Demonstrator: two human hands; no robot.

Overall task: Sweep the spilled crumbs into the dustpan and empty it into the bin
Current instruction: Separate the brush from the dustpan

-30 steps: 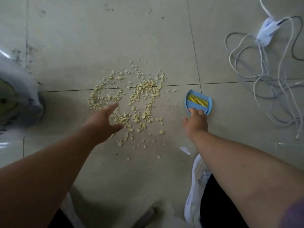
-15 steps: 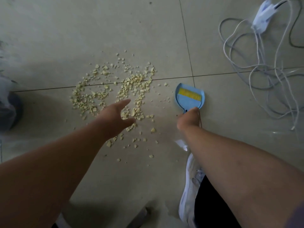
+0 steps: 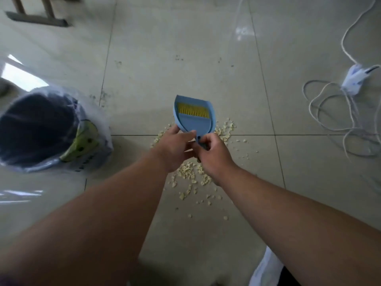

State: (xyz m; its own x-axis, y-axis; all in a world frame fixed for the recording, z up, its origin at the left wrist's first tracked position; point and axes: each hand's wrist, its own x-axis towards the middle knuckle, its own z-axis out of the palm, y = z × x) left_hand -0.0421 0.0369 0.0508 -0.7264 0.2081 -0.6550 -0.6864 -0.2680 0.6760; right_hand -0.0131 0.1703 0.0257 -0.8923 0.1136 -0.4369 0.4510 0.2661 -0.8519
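Note:
A small blue dustpan point(image 3: 195, 120) with a yellow-bristled brush point(image 3: 193, 110) nested inside is lifted above the floor. My right hand point(image 3: 214, 155) grips its handle from below. My left hand point(image 3: 175, 144) holds the pan's lower left edge with thumb and fingers. Pale yellow crumbs point(image 3: 190, 176) lie scattered on the tiled floor beneath and around both hands, partly hidden by them. The bin point(image 3: 39, 129), dark inside and lined with a clear plastic bag, stands on the floor at the left.
Tangled white cables and a white plug strip point(image 3: 356, 79) lie on the floor at the right. A wooden frame point(image 3: 39, 17) stands at the top left. A white shoe point(image 3: 266, 269) shows at the bottom right.
My right hand has picked the dustpan with its brush up off the floor. My left hand has come over from above the crumbs and taken the pan's edge. The view shifted, bringing the bin in.

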